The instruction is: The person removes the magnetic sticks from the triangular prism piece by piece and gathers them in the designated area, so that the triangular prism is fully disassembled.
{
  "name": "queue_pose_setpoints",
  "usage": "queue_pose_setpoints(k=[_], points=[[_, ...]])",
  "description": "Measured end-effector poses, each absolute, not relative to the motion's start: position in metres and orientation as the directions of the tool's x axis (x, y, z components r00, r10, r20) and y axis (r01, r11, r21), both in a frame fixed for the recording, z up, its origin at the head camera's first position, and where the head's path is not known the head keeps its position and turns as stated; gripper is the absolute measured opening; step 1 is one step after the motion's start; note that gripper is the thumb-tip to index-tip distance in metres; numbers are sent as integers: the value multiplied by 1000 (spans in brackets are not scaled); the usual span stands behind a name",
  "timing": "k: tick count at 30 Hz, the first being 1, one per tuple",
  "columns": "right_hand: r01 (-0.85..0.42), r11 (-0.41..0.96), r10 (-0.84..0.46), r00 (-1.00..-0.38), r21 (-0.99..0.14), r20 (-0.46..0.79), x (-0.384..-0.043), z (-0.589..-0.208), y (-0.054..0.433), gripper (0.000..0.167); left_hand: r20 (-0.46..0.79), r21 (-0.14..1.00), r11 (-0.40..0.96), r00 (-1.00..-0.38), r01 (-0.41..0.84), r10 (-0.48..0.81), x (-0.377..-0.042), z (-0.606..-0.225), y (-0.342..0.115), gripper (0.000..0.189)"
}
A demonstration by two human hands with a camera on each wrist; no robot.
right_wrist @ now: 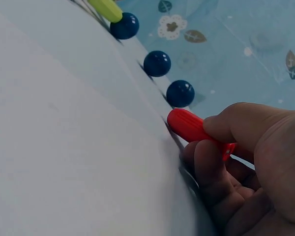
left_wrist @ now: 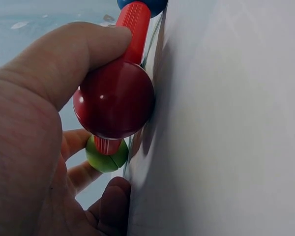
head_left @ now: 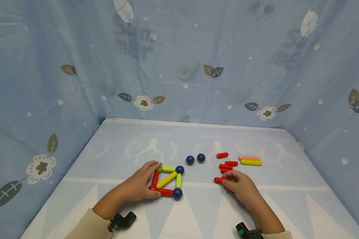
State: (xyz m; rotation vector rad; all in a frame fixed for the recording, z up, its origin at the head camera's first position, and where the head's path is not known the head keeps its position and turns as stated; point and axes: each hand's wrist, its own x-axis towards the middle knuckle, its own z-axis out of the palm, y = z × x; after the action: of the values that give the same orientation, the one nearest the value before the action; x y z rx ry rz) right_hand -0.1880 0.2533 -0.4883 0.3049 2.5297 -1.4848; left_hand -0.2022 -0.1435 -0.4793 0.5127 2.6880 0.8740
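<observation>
A flat frame of magnetic rods and balls lies at centre left in the head view, with a yellow diagonal rod (head_left: 167,180) across it. My left hand (head_left: 141,183) grips its left side. The left thumb lies on a red rod (left_wrist: 135,34) beside the red ball (left_wrist: 115,100), while fingers reach round by the green ball (left_wrist: 106,155). Blue balls (head_left: 178,193) sit at the frame's right corners. On the right, my right hand (head_left: 240,186) pinches a single red rod (right_wrist: 189,125) between thumb and fingers, low over the table.
Two loose blue balls (head_left: 195,159) sit behind the frame. Several red rods (head_left: 231,163) lie just beyond my right hand. Farther right are an orange rod (head_left: 249,158) and a yellow rod (head_left: 251,162). Patterned blue cloth (head_left: 179,66) hangs around the table.
</observation>
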Motion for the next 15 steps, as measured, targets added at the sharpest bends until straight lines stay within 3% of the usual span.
queue_pose_setpoints(k=[15], points=[[270, 525, 153, -963, -807, -223, -186, -487, 275, 30, -144, 595, 766, -906, 243, 399, -202, -481, -142, 106]])
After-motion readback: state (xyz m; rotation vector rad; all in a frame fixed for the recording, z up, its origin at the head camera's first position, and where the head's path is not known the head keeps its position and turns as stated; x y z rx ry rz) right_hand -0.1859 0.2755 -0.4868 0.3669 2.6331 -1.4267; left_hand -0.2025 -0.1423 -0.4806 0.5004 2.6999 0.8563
